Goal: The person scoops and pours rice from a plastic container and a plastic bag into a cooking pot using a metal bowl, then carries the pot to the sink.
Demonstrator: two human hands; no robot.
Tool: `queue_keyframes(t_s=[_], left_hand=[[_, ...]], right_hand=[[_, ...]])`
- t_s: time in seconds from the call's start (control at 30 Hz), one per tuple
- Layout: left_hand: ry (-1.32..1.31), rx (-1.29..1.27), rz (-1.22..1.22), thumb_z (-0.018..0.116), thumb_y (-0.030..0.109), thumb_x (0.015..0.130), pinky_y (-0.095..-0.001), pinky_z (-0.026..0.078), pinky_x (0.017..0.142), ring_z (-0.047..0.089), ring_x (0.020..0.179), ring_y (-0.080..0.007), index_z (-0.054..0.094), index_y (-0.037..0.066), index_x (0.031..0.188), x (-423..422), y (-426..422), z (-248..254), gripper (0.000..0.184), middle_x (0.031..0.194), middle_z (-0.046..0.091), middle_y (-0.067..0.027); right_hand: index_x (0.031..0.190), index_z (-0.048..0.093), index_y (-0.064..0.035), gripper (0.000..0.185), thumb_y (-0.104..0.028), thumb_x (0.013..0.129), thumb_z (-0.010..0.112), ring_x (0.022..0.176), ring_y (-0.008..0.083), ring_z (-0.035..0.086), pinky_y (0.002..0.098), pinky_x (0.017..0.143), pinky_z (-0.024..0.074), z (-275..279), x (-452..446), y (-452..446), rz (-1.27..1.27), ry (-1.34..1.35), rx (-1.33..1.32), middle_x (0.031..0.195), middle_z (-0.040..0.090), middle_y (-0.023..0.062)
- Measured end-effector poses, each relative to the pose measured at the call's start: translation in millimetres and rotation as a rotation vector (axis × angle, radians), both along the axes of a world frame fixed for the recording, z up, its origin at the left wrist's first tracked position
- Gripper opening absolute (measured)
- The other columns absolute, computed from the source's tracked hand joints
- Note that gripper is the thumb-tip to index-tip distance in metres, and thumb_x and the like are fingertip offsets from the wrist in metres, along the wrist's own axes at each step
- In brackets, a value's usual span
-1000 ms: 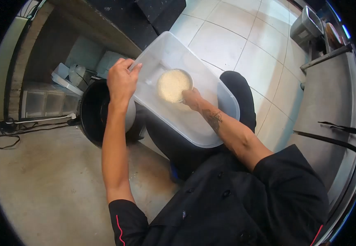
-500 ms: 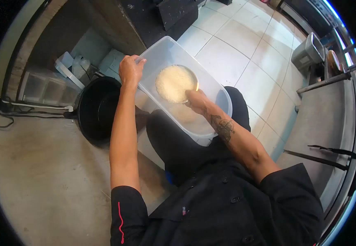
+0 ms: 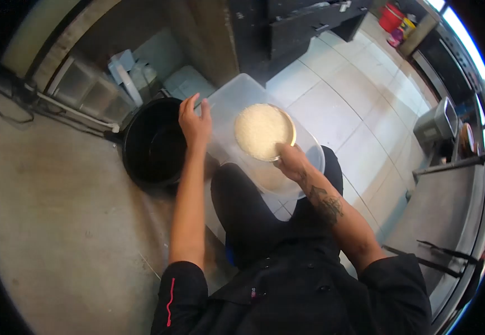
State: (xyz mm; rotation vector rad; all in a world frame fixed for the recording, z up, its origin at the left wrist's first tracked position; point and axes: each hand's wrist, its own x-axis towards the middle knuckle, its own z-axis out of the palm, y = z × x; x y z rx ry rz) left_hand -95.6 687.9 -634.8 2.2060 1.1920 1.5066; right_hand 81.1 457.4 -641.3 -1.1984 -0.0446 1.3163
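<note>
My right hand (image 3: 293, 162) grips the near rim of a round bowl (image 3: 294, 129), thumb on top. White rice grains (image 3: 261, 132) fill the bowl to the brim. It is held above a translucent plastic bin (image 3: 227, 109), which rests tilted by my knees with more rice showing at its near end. At the bin's left side is my left hand (image 3: 196, 125), its fingers apart and pointing up, with nothing in them. Whether that hand still touches the bin's rim, I cannot tell. Just left of it stands a large black pot (image 3: 133, 148).
Plastic containers (image 3: 91, 92) and cables (image 3: 58, 111) lie behind the pot. A dark drawer cabinet (image 3: 295, 33) stands ahead on the tiled floor (image 3: 331, 106). To the right are a grey bin (image 3: 436, 123) and a metal counter (image 3: 449, 206).
My left hand has loosened from the bin's rim, and its fingers have spread. The full bowl stays in my right hand over the bin. The view has shifted.
</note>
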Motion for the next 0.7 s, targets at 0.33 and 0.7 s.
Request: queue_keyframes(t_s=[0.33, 0.7], left_hand=[[-1.309, -1.171, 0.649, 0.07, 0.055, 0.088, -0.0348, 0.049, 0.076, 0.058, 0.085, -0.0187, 0.057, 0.008, 0.12, -121.4, -121.6, -66.4, 0.058, 0.095, 0.052, -0.0041], [-1.385, -0.98, 0.546, 0.07, 0.011, 0.089, -0.0332, 0.06, 0.069, 0.065, 0.081, -0.0248, 0.046, -0.005, 0.13, -150.1, -97.7, -106.5, 0.05, 0.107, 0.062, -0.0162]], right_hand=[[0.135, 0.046, 0.0086, 0.039, -0.008, 0.1, 0.051, 0.102, 0.0226, 0.06, 0.0378, 0.082, 0.0527, 10.1, 10.1, -8.1, 0.124, -0.044, -0.078, 0.119, 0.058, 0.0161], [0.122, 0.048, 0.009, 0.026, -0.006, 0.101, 0.047, 0.071, 0.0103, 0.049, 0.0214, 0.051, 0.0377, 61.1, -4.5, 6.4, 0.201, -0.04, -0.03, 0.099, 0.056, 0.0102]])
